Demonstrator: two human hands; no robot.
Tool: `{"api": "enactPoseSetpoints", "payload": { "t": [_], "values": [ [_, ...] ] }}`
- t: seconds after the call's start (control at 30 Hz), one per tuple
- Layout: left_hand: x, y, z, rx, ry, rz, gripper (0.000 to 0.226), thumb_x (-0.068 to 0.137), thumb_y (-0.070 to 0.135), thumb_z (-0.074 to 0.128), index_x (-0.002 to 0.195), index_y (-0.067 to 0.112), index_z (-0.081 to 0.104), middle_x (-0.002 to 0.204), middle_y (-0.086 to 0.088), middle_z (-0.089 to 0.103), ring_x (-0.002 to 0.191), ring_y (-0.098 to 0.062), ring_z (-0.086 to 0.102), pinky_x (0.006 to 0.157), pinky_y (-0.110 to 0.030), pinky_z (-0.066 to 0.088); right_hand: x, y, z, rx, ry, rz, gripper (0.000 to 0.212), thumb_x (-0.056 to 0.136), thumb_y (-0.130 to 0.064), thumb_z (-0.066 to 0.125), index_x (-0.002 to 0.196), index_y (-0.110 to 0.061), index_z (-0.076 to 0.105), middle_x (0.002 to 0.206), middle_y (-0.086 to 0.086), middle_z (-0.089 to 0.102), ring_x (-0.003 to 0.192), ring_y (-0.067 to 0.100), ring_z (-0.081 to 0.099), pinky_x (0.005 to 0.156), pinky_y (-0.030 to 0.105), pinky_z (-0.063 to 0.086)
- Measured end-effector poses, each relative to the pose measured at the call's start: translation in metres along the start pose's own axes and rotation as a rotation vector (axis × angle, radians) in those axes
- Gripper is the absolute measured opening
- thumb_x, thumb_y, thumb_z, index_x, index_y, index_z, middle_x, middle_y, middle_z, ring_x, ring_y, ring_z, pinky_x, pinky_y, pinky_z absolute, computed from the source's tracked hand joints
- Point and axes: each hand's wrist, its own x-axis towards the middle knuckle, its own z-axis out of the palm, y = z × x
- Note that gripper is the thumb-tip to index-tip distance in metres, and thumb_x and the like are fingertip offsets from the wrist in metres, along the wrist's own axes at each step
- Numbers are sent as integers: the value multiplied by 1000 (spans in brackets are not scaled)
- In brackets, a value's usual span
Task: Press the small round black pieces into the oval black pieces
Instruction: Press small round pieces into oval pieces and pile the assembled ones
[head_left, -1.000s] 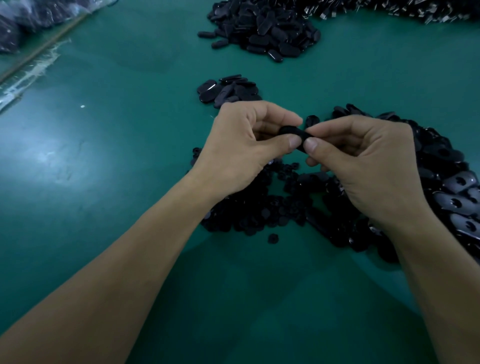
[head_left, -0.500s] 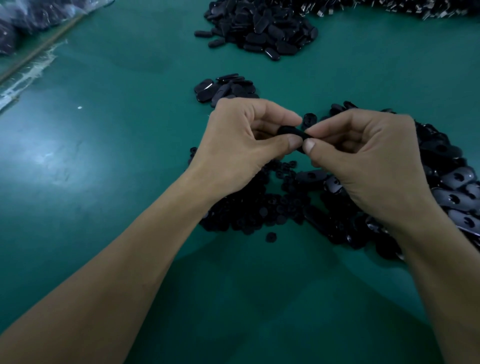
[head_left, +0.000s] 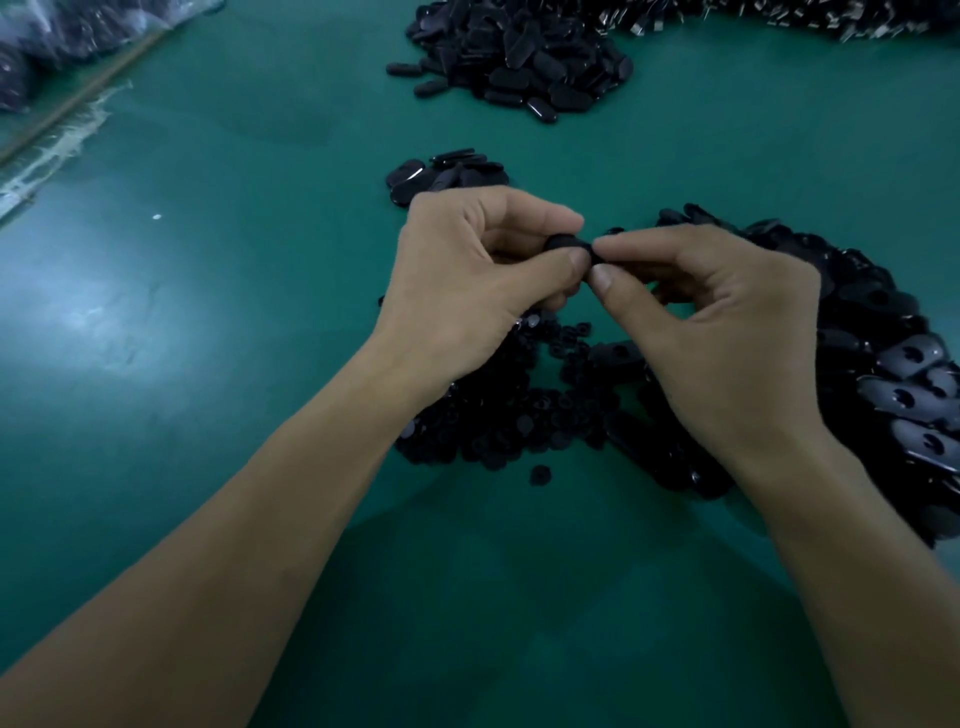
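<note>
Both hands meet above the green table (head_left: 234, 338) and pinch one oval black piece (head_left: 565, 243) between them. My left hand (head_left: 467, 280) grips its left end between thumb and forefinger. My right hand (head_left: 717, 332) pinches its right end with thumb and forefinger tips. Whether a round piece sits in it is hidden by the fingers. Under my hands lies a heap of small round black pieces (head_left: 498, 421). One loose round piece (head_left: 540, 474) sits just in front of the heap. A long pile of oval pieces with holes (head_left: 883, 364) curves along the right.
A small cluster of oval pieces (head_left: 447, 169) lies just behind my left hand. A bigger heap of black ovals (head_left: 519, 57) sits at the far middle, with more dark parts (head_left: 831, 18) along the far right edge. Plastic bags (head_left: 41, 47) lie at the far left.
My hands have shifted slightly and closed tighter together on the oval piece; less of it shows between the fingertips than a second ago.
</note>
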Motion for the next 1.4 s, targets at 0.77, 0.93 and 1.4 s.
{"api": "enactPoseSetpoints", "payload": {
  "t": [0.77, 0.93, 1.4],
  "values": [
    [-3, -11, 12, 170, 63, 125, 23, 83, 1, 79, 91, 22, 75, 79, 5, 77, 71, -10, 74, 72, -26, 59, -2, -11, 6, -10, -2, 162, 19, 94, -15, 67, 94, -34, 65, 82, -23, 66, 80, -1, 66, 74, 20, 55],
    [-4, -9, 14, 195, 61, 157, 24, 83, -1, 77, 93, 21, 76, 82, 7, 77, 74, -6, 74, 74, -24, 59, 0, -13, 5, -12, 38, 156, 29, 93, -17, 67, 89, -43, 54, 82, -21, 64, 79, 1, 65, 71, 19, 53],
    [-6, -13, 15, 356, 92, 244, 19, 85, 1, 75, 98, 14, 78, 86, 14, 74, 78, 2, 71, 75, -14, 55, -4, -7, 7, 89, 71, 261, 41, 86, -10, 74, 68, -29, 43, 73, -5, 68, 79, 2, 71, 75, 41, 60]
  ]
}}
